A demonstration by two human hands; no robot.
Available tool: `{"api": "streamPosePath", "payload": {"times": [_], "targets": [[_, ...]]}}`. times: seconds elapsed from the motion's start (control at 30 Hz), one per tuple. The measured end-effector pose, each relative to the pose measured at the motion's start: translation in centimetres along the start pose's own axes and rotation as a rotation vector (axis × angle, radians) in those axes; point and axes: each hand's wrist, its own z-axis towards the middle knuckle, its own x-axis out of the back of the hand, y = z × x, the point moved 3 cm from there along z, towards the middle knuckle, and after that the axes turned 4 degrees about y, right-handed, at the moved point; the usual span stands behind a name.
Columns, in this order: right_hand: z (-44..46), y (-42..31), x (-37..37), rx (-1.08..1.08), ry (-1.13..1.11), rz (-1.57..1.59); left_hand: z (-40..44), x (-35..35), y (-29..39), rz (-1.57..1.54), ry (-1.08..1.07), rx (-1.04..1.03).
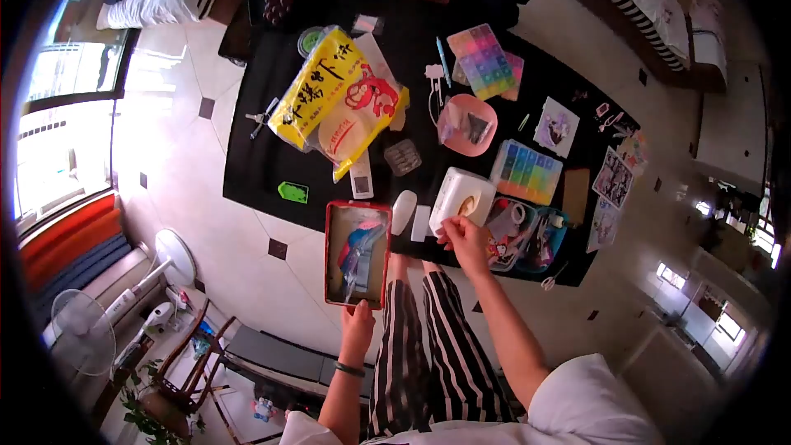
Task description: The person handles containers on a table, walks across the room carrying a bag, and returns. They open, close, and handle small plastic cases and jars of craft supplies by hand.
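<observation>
My left hand (358,330) grips the near edge of a red-rimmed shallow box (329,255), held at the table's front edge. Inside the box lie clear plastic bags (360,251) with blue and pink contents. My right hand (466,242) has its fingertips pinched together at the near side of a white box (456,191) with a gold oval on top. Whatever may be between those fingertips is hidden. Left of the white box are a white computer mouse (404,212) and a small white block (421,222).
On the black tabletop (264,169) lie a large yellow bag (329,95), a pink bowl (486,140), a multicoloured bead case (527,171), and a blue tray (554,249) of small items. Scissors (554,277) lie near the right front edge. White fans (175,255) stand at left.
</observation>
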Motion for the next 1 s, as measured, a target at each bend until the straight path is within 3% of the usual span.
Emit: {"api": "streamPosePath", "payload": {"times": [0.1,0.17,0.2,0.23,0.27,0.33,0.37,0.43,0.47,0.53,0.57,0.67,0.7,0.73,0.77,0.8,0.83,0.87,0.9,0.97,1.0], "targets": [[-1.3,1.4,0.2,-0.033,-0.022,0.046,-0.1,1.6,-0.2,0.055,-0.051,0.004],[-1.7,3.8,0.5,0.14,0.027,-0.029,-0.1,2.2,-0.7,0.086,0.082,-0.148],[-2.7,3.2,0.9,0.203,0.057,-0.013,-1.1,1.8,0.1,0.005,0.005,-0.072],[-3.3,3.8,1.3,-0.022,-0.026,0.045,-1.4,1.9,0.6,0.02,-0.033,-0.063],[-3.8,3.6,1.5,0.075,0.004,0.0,-1.3,2.2,0.3,-0.015,-0.037,-0.055],[-4.5,4.9,2.1,0.042,-0.014,0.025,0.1,3.7,-0.6,-0.042,-0.042,-0.04],[-4.9,5.6,2.3,0.022,-0.022,0.047,1.1,5.3,-0.8,0.501,-0.033,-0.368],[-5.5,6.2,2.7,0.028,-0.013,0.04,0.7,5.2,-0.4,1.048,-0.021,-0.701],[-5.8,6.4,3.0,0.026,0.009,0.003,1.0,5.8,-0.8,0.694,-0.012,-0.454],[-6.7,6.9,3.5,0.012,0.042,-0.029,0.8,6.7,-1.5,0.351,-0.007,-0.199],[-6.7,7.5,3.8,0.028,0.038,-0.018,0.6,6.6,-1.3,0.655,-0.019,-0.399],[-7.3,7.9,4.5,0.044,0.042,-0.034,0.7,7.3,-1.7,1.037,-0.06,-0.659],[-7.5,7.9,4.6,0.063,0.03,-0.06,0.2,6.8,-1.7,0.477,-0.208,-0.322],[-8.0,8.7,4.8,0.051,0.038,-0.055,-0.4,6.4,-1.6,-0.096,-0.193,0.007],[-7.7,9.5,4.8,0.053,0.053,-0.091,-0.2,6.0,-2.2,-0.091,-0.191,0.008],[-7.6,10.2,4.7,0.059,0.062,-0.127,0.0,6.3,-2.6,0.12,-0.105,-0.151],[-7.6,10.1,4.2,0.064,0.061,-0.159,-0.3,6.1,-2.4,0.204,-0.065,-0.13],[-7.7,9.6,4.4,0.22,0.116,-0.34,-0.5,6.1,-2.2,0.287,-0.027,-0.106],[-7.6,9.7,4.0,0.243,0.134,-0.415,-2.8,3.3,-0.7,0.072,0.026,-0.013],[-7.1,10.5,3.4,0.33,0.129,-0.426,-2.2,4.7,-1.3,0.015,-0.029,0.002],[-6.9,10.3,2.9,0.333,0.11,-0.419,-1.2,6.5,-1.8,0.262,-0.078,-0.167]]}}
